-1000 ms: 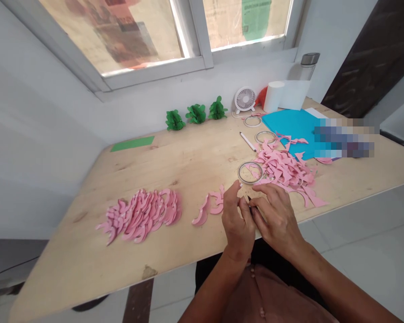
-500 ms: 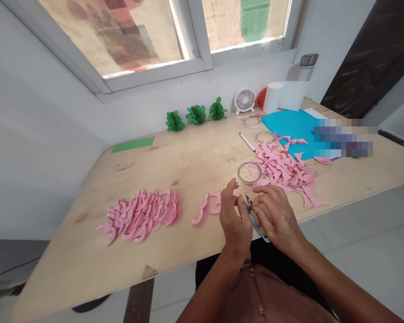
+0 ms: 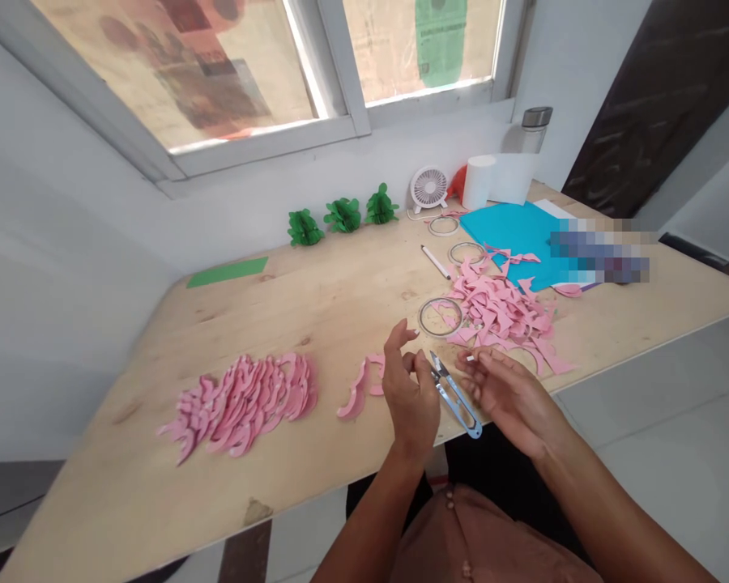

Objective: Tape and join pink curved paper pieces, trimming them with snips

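Note:
My left hand (image 3: 410, 397) is beside blue-handled thread snips (image 3: 458, 401), thumb and a finger closed at their left blade near the small blades. Its index finger is raised and bent, with a tiny white spot at the tip. The snips point away from me, their arms spread, the handle end near the table's front edge. My right hand (image 3: 513, 397) is just right of the snips, palm partly turned up. Its thumb and index finger pinch a tiny white piece (image 3: 470, 358); the other fingers curl loosely. Curved pink paper strips (image 3: 355, 393) lie left of my left hand, partly hidden by it.
Stacked pink petals (image 3: 249, 405) lie left. Pink scraps (image 3: 501, 312) heap at right beside a tape roll (image 3: 441, 317). Behind are a pen (image 3: 436, 263), blue sheets (image 3: 510, 231), a fan (image 3: 429, 190), a white roll (image 3: 479, 182), green paper shapes (image 3: 343, 215) and a green strip (image 3: 228, 272).
My right hand has moved away from the snips to the right, uncovering them, and its palm has turned upward. The snips show wider apart. The whole view has shifted slightly.

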Demonstrator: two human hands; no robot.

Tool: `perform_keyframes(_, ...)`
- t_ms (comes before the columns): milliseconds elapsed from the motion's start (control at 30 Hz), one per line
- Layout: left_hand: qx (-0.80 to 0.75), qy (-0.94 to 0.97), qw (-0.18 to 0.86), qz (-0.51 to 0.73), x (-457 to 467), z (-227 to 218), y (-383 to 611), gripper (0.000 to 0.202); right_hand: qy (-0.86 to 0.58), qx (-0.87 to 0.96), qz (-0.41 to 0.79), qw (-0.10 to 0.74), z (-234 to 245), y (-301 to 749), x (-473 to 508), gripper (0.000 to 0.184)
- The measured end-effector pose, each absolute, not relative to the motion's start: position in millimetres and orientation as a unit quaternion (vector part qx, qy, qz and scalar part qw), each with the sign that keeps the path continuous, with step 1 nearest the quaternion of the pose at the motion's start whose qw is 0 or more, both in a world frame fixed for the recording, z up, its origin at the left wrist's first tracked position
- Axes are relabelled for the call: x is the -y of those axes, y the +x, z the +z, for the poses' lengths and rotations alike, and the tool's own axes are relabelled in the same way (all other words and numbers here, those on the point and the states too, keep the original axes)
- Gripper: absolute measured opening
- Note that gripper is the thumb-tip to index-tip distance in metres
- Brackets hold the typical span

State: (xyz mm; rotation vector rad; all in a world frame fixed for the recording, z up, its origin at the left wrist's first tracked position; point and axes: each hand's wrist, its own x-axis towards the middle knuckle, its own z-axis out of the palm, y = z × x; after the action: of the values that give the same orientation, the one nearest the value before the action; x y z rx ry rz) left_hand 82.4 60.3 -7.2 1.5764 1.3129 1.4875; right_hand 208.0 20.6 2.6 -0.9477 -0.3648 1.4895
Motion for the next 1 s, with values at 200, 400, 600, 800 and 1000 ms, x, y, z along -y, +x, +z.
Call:
perform_keyframes(200,-0.493,0.599,0.316,0.546,-75.5,-9.1,90.0,0.052,-0.335,0.062,0.691,0.637,-5.8,219.6,-21.1,0.012)
perform_keyframes(400,-0.468,0.613,0.34,0.538,-96.6,-12.7,103.9,0.056,-0.367,0.088,0.639,0.67,-2.9,232.4,-17.7,0.012)
perform_keyframes(600,-0.451,0.685,0.289,0.494,-120.8,-21.4,112.4,0.061,-0.37,0.093,0.644,0.663,-5.1,234.1,-13.6,0.015)
perform_keyframes(800,-0.459,0.783,0.167,0.386,-125.6,-22.5,111.3,0.062,-0.369,0.104,0.645,0.661,-8.0,232.1,-13.1,0.016)
perform_keyframes(1000,-0.422,0.841,0.122,0.316,-124.8,-20.8,108.9,0.067,-0.384,0.146,0.642,0.647,-10.8,231.5,-11.8,0.016)
